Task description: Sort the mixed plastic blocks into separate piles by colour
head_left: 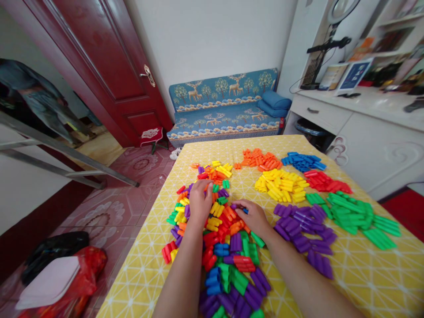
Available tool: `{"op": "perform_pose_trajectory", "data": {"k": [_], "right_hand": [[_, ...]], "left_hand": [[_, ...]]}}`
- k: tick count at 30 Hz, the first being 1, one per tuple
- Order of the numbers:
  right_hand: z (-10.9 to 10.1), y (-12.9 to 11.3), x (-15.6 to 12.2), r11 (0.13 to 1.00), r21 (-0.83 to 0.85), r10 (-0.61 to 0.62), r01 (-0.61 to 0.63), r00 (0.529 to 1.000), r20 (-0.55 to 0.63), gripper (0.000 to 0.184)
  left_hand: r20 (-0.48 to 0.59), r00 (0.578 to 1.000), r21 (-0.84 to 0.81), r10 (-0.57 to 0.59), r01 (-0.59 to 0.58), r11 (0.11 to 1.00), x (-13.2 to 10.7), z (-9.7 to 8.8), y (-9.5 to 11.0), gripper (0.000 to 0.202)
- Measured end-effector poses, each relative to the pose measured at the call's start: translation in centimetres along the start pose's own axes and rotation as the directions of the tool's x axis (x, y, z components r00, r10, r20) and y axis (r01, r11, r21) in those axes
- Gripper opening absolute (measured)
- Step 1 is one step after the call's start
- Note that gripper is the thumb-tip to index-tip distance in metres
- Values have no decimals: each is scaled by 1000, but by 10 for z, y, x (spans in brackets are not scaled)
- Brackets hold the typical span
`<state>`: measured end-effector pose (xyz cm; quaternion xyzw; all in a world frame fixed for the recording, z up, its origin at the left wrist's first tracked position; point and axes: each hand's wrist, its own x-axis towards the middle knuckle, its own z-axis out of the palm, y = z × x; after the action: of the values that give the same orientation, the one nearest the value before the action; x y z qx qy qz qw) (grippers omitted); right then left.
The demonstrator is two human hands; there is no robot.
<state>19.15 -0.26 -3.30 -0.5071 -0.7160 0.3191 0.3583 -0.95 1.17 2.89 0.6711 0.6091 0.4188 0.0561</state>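
Observation:
A mixed heap of coloured plastic blocks (228, 256) lies on the yellow patterned tablecloth (357, 274) in front of me. My left hand (199, 201) rests on the far part of the heap, fingers curled down over the blocks. My right hand (253, 215) lies palm down beside it, fingertips pinched around a small purple and blue block (239, 207). To the right lie sorted piles: purple (304, 229), green (354, 214), red (326, 180), yellow (281, 183), blue (303, 161) and orange (261, 160).
A blue patterned sofa bench (225, 110) stands beyond the table by a dark red door (109, 62). A white cabinet (371, 132) with shelves is at the right. Red and black bags (62, 274) lie on the tiled floor at the left.

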Motion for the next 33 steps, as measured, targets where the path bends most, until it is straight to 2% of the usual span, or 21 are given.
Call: {"op": "perform_pose_trajectory", "data": {"k": [3, 5, 7, 9, 15, 20, 22, 26, 33], "right_hand": [[0, -1, 0, 1000, 18, -4, 4, 1000, 1, 28], [-1, -2, 0, 1000, 25, -5, 5, 1000, 0, 28], [0, -2, 0, 1000, 28, -2, 2, 1000, -4, 29], [0, -1, 0, 1000, 29, 1, -1, 1000, -7, 28], [0, 0, 0, 1000, 29, 11, -11, 1000, -4, 29], [0, 1, 1, 1000, 30, 4, -4, 1000, -9, 27], [1, 1, 1, 1000, 29, 1, -1, 1000, -14, 26], [1, 0, 1, 1000, 31, -3, 3, 1000, -15, 27], [-2, -5, 0, 1000, 31, 6, -5, 1000, -18, 26]], "left_hand": [[-4, 992, 254, -127, 123, 959, 3, -10, -8, 26], [60, 971, 366, -232, 195, 910, 3, -14, -15, 30], [153, 944, 424, -291, 204, 883, 1, -16, -21, 33], [217, 929, 450, -300, 178, 875, -1, -15, -26, 36], [273, 918, 484, -287, 127, 866, -1, -14, -27, 40], [307, 885, 411, -350, 209, 888, 0, -13, -23, 33], [328, 891, 357, -314, 191, 914, 0, -11, -22, 38], [376, 914, 225, -154, 72, 972, -2, -5, -20, 52], [369, 928, 100, 45, -88, 991, -2, -2, -16, 46]]}}
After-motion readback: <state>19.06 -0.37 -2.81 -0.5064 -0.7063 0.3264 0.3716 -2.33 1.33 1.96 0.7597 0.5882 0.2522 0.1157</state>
